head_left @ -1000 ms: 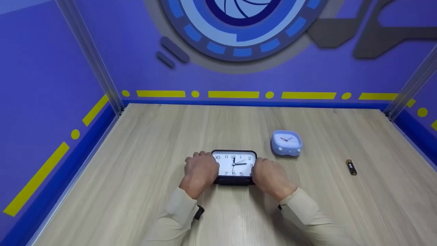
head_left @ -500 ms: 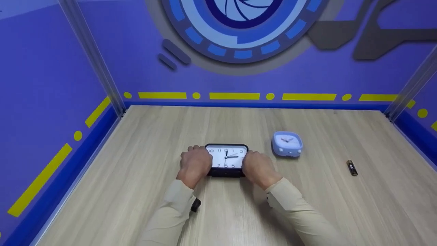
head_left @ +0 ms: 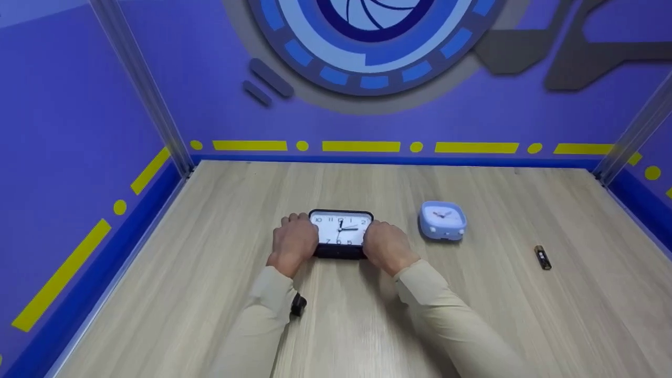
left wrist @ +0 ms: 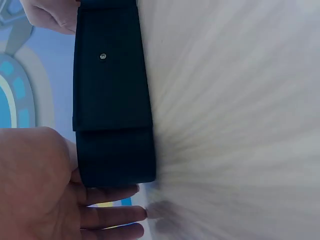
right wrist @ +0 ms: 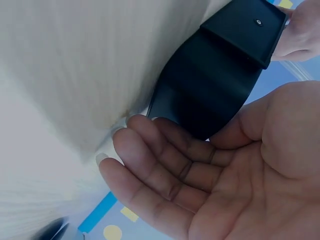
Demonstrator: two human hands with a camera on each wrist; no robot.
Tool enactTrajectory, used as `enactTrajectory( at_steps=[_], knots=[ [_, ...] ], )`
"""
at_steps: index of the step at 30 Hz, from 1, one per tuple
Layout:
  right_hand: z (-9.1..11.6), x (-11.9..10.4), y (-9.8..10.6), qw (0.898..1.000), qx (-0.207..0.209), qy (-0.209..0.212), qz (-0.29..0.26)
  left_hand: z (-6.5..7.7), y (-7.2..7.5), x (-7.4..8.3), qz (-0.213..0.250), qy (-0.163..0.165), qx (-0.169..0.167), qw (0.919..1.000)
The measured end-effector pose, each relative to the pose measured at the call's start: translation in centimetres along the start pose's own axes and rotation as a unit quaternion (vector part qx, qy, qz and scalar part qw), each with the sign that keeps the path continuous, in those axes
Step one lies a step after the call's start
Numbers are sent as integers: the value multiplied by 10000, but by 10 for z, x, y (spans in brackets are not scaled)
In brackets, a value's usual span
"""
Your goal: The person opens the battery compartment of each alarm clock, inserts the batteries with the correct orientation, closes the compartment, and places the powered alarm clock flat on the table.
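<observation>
Both hands hold a black rectangular alarm clock [head_left: 340, 229] with a white face, tilted back over the table. My left hand [head_left: 295, 239] grips its left end and my right hand [head_left: 387, 245] its right end. In the left wrist view, a small screw shows on the dark front side of the clock [left wrist: 112, 95], with the left fingers [left wrist: 112, 216] under its end. From the right wrist, the right thumb and fingers [right wrist: 150, 165] lie about the other end of the clock [right wrist: 205, 80]. A small light-blue alarm clock [head_left: 442, 220] stands to the right of the right hand.
A black battery [head_left: 543, 258] lies on the wooden table [head_left: 236, 210], further right. Blue-purple panels [head_left: 157, 105] with yellow markings wall in the back and sides.
The two hands have moved the black alarm clock leftward and away from the body, keeping their grip at both ends. The light-blue clock and the battery have stayed in place.
</observation>
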State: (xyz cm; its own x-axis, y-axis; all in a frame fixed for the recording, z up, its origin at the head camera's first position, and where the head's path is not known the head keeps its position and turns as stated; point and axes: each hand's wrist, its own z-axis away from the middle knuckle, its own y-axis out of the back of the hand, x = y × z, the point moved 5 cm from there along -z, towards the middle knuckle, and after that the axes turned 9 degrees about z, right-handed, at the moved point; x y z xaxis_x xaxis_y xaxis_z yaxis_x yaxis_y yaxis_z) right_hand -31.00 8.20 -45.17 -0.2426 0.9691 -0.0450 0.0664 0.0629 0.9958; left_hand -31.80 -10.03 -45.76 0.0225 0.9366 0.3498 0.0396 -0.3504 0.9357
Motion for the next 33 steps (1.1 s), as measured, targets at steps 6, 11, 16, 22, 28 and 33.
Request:
enactTrajectory(
  at_steps=[6, 11, 16, 22, 28, 33],
  knots=[
    [-10, -3, -1, 10000, 77, -43, -14, -10, 1, -8, 356, 109, 67, 9993],
    [-18, -5, -3, 10000, 43, -4, -86, -16, 1, -16, 614, 206, 198, 9977],
    [-27, -6, -5, 9999, -72, -4, -128, -19, 3, -22, 816, 294, 370, 9955],
    [-35, -6, -7, 9996, -51, -31, -277, -19, 4, -25, 946, 247, 735, 9925],
    [-35, -4, -13, 9988, 91, -18, -483, -16, 3, -26, 925, 222, 1000, 9904],
    [-37, -2, -14, 9981, 108, 14, -599, -16, 4, -24, 704, 223, 1110, 9911]
  ],
)
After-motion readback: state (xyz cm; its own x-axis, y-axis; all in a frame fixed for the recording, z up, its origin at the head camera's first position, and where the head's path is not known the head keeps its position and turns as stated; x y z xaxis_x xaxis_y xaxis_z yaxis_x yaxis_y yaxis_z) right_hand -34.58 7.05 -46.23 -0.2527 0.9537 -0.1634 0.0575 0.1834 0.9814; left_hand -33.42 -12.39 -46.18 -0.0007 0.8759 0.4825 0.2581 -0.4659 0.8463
